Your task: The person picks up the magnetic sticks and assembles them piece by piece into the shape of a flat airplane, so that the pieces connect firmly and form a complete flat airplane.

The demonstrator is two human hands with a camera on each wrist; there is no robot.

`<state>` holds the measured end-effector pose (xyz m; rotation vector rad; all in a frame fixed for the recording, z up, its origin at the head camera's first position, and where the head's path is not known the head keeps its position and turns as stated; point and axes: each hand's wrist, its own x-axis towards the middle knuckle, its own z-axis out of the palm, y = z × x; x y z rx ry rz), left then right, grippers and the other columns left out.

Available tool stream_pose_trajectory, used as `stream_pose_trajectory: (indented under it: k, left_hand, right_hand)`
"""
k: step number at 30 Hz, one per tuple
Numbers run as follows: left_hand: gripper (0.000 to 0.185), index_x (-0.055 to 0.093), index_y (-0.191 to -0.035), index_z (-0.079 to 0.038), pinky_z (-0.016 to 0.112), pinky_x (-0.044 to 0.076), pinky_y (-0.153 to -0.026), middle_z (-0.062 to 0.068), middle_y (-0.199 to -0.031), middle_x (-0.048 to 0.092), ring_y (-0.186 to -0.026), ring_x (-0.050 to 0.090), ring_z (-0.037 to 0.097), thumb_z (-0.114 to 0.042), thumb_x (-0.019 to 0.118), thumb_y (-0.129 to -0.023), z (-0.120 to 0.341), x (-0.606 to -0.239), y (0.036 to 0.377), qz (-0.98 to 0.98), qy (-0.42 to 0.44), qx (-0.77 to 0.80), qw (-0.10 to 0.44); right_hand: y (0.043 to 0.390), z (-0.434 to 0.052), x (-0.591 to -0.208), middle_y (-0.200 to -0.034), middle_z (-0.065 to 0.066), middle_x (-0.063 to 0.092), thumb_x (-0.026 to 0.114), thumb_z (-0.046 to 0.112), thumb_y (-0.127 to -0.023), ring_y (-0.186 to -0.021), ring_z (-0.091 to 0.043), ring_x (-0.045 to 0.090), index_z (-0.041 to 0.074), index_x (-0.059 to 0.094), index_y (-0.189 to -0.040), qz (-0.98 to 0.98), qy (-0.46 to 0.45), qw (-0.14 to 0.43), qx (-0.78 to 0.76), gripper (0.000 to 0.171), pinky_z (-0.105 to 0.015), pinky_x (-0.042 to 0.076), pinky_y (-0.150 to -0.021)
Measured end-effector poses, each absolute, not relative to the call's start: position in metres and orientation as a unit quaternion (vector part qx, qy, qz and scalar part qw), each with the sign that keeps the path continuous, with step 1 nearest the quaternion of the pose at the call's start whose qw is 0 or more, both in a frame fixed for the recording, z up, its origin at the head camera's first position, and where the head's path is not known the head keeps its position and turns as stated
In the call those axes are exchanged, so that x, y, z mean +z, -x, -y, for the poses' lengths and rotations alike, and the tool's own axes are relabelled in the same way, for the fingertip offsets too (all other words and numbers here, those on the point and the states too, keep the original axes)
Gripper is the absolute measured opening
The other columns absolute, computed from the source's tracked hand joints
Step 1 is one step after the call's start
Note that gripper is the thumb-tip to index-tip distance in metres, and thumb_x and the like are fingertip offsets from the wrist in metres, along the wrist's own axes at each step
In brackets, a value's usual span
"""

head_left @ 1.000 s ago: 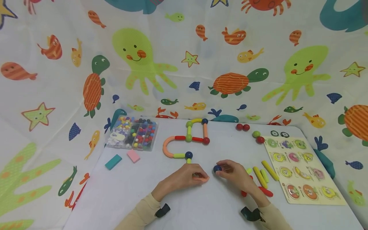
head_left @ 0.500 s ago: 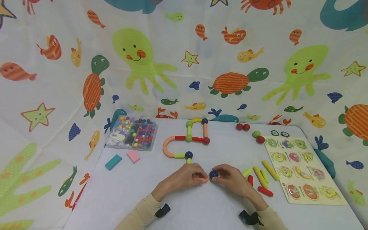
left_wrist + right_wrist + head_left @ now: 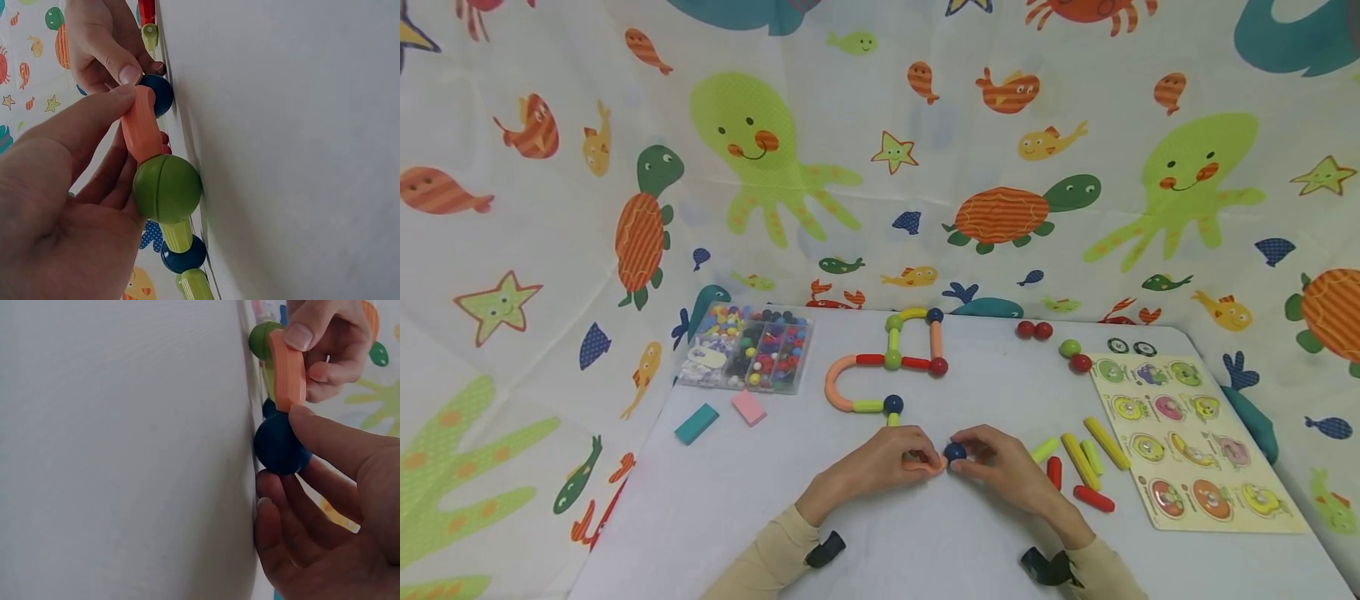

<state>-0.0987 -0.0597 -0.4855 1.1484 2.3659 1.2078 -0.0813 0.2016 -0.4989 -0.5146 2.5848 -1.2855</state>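
Note:
My left hand (image 3: 883,461) pinches a curved orange magnetic stick (image 3: 142,128) between thumb and fingers. A green ball (image 3: 167,189) sits at the near end of that stick in the left wrist view, followed by a light-green stick (image 3: 177,235) and a dark blue ball (image 3: 187,255). My right hand (image 3: 1003,462) holds another dark blue ball (image 3: 281,444) with thumb and fingers, right at the stick's other end. The connected sticks and balls run on up the table, past a dark blue ball (image 3: 892,405) and a curved orange stick (image 3: 837,385), to a closed loop.
Loose yellow sticks (image 3: 1080,461) and red sticks (image 3: 1093,499) lie right of my right hand, beside a fruit puzzle board (image 3: 1195,446). Red balls (image 3: 1033,331) are farther back. At left stand a bead box (image 3: 745,348), a teal block (image 3: 697,423) and a pink block (image 3: 748,407).
My right hand has moved left with the dark blue ball, bringing it up to the end of the orange stick. My left hand has stayed almost still.

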Motion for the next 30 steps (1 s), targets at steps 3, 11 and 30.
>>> stream_pose_trajectory:
  k: [3,11,30]
  left_hand:
    - [0.017,0.075,-0.106,-0.016,0.019,0.054,-0.089,-0.005,-0.105,0.070,-0.099,0.064,0.004,-0.011,0.077,-0.090,0.0595,-0.4847,0.0978,-0.812,-0.389,0.416,0.128]
    - [0.015,0.075,-0.104,-0.016,0.019,0.054,-0.087,-0.004,-0.103,0.070,-0.098,0.064,0.005,-0.010,0.078,-0.090,0.0596,-0.4859,0.0976,-0.812,-0.390,0.417,0.122]
    - [0.017,0.076,-0.108,-0.014,0.022,0.055,-0.087,-0.002,-0.105,0.071,-0.098,0.066,0.008,-0.015,0.076,-0.092,0.0599,-0.4824,0.1002,-0.807,-0.394,0.425,0.116]
  right_hand:
    - [0.0831,-0.2001,-0.4993,-0.117,0.010,0.067,0.076,0.036,-0.091,-0.100,-0.013,0.062,0.022,0.068,-0.128,-0.872,0.194,0.102,-0.439,0.041,-0.022,0.054,-0.088]
    - [0.0852,-0.1985,-0.4999,-0.120,0.010,0.068,0.076,0.031,-0.092,-0.102,-0.014,0.062,0.020,0.067,-0.129,-0.867,0.212,0.103,-0.440,0.040,-0.022,0.054,-0.089]
    - [0.0851,-0.2051,-0.4967,-0.127,0.007,0.068,0.077,0.035,-0.091,-0.109,-0.013,0.064,0.021,0.066,-0.131,-0.870,0.190,0.085,-0.446,0.044,-0.024,0.054,-0.092]
